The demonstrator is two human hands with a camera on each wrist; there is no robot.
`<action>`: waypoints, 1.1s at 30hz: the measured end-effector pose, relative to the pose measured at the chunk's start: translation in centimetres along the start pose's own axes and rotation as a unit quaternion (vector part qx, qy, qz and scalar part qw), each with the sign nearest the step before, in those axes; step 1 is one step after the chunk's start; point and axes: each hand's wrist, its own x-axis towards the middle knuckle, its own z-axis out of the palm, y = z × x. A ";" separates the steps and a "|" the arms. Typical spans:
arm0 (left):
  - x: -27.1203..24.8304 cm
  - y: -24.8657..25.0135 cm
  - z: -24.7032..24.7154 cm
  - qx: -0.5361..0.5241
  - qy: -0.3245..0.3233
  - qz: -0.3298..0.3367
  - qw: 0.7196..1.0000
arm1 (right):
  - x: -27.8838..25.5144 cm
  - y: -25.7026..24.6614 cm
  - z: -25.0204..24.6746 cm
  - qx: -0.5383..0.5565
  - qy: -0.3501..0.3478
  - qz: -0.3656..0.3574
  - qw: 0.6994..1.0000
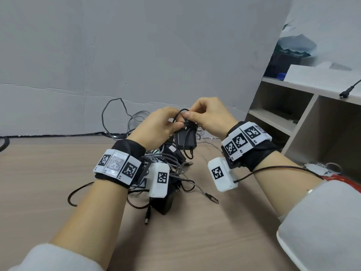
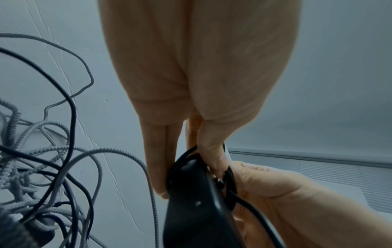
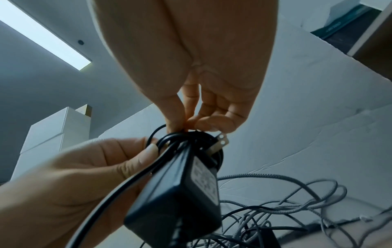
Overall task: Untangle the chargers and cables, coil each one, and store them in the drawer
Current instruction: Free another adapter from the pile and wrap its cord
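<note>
**Black adapter held up while its thin cord is wound around it**

In the centre of the head view, both hands hold one black power adapter (image 1: 186,138) in the air, above the tangle of cables (image 1: 172,165) that lies on the wooden surface (image 1: 195,241). The left hand (image 1: 156,127) has its fingers (image 2: 158,161) and thumb clamped on the upper part of the adapter body, and they also press down some turns of the black cord (image 3: 169,142). The right hand (image 1: 210,116) pinches a loop of the same cord between thumb and fingertips (image 3: 176,114), just at the metal prongs (image 3: 220,142), in the middle of the right wrist view.

My judgement is that the adapter is a stiff, rather compact block with some weight, so it is best to grip it on its flat sides, as the left hand does. The cord seems thin, smooth and springy; a loop can slip off or open again if the pinch is released. The prongs give a natural place to catch the turns.

The grey braided cables look softer and rougher, and they will probably snag on each other. In the lower centre another black adapter (image 1: 162,204) lies on the surface. A shelf unit (image 1: 304,106) stands at the right edge; I cannot see a drawer clearly.
</note>
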 end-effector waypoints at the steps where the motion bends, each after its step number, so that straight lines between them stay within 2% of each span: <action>1: 0.1 0.0 0.1 0.000 0.003 -0.003 1.000 | 0.0 0.0 -0.1 -0.001 0.001 -0.001 1.000; 11: 0.4 -0.5 0.6 0.041 0.032 -0.045 0.998 | -0.4 -0.5 -0.3 -0.120 -0.050 -0.018 0.991; 17: 0.5 -1.4 0.1 -0.021 0.080 -0.062 0.995 | -0.8 0.1 -0.5 -0.064 -0.012 -0.007 0.998; 22: 0.7 -1.7 0.2 -0.043 0.101 -0.065 0.992 | -1.5 0.0 0.0 -0.036 -0.107 0.026 0.993; 28: 0.7 -1.5 0.6 -0.042 0.130 -0.068 0.988 | -1.5 0.1 0.8 -0.115 -0.060 -0.001 0.992; 33: 0.6 -1.2 0.6 -0.018 0.117 -0.064 0.991 | -1.4 0.0 1.1 -0.178 -0.045 -0.026 0.983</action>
